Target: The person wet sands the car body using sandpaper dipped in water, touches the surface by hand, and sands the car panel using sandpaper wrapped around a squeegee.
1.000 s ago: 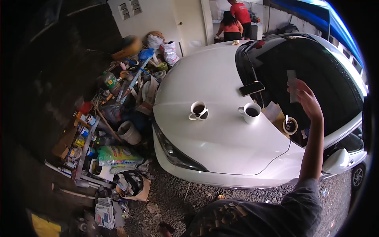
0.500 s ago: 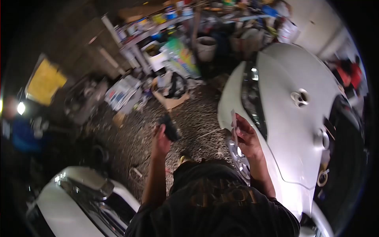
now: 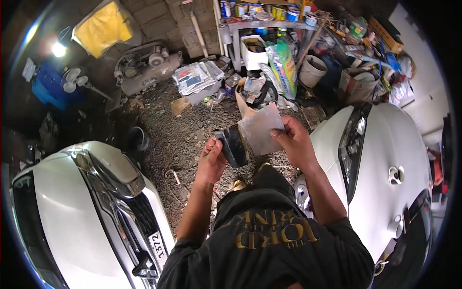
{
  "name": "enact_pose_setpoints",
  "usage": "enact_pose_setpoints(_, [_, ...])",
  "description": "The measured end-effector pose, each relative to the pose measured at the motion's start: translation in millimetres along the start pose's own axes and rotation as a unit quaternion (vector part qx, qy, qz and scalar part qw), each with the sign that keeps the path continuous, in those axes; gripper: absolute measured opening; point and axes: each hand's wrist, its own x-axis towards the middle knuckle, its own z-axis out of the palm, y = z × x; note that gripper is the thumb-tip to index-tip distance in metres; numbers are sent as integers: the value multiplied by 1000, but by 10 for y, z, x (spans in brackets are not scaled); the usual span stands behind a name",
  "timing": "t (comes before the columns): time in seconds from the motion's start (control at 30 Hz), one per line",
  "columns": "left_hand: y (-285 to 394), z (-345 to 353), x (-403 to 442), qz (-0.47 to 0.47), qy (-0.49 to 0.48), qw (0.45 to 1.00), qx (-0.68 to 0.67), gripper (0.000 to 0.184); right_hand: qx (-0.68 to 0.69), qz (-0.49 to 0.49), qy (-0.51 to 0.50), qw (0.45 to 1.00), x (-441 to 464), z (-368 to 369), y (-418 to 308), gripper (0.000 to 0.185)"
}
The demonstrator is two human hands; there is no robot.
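Observation:
My left hand (image 3: 211,161) grips one edge of a flat black sanding block (image 3: 234,148) smudged with pale dust, thumb on its face. Pinched at its right edge between the thumb and fingers of my right hand (image 3: 296,144) is a rectangular grey sheet of sandpaper (image 3: 261,131). Both things are in front of my body over the gravel, block on the left and sheet on the right. The sheet's lower left side comes close to the block; whether they touch I cannot tell.
A white car (image 3: 370,192) with rolls of tape on its hood stands at my right, another white car (image 3: 62,202) at my left. Beyond the gravel floor (image 3: 163,125) are a compressor (image 3: 147,65), stacked newspapers (image 3: 197,77), a bucket (image 3: 313,71) and a shelf (image 3: 269,24) of cans.
The view has swung to the right car's left and sharpened. My hands have come closer together, and the sheet, edge-on before, now shows its broad face beside the block.

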Motion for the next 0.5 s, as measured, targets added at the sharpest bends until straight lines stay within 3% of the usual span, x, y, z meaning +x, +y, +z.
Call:
enact_pose_setpoints(0.23, [228, -181, 227, -3, 21, 999, 38, 26, -46, 3, -80, 996, 575, 111, 127, 18])
enact_pose_setpoints(0.5, [459, -563, 1003, -5, 92, 994, 59, 23, -36, 28, -100, 994, 1684, 156, 410, 24])
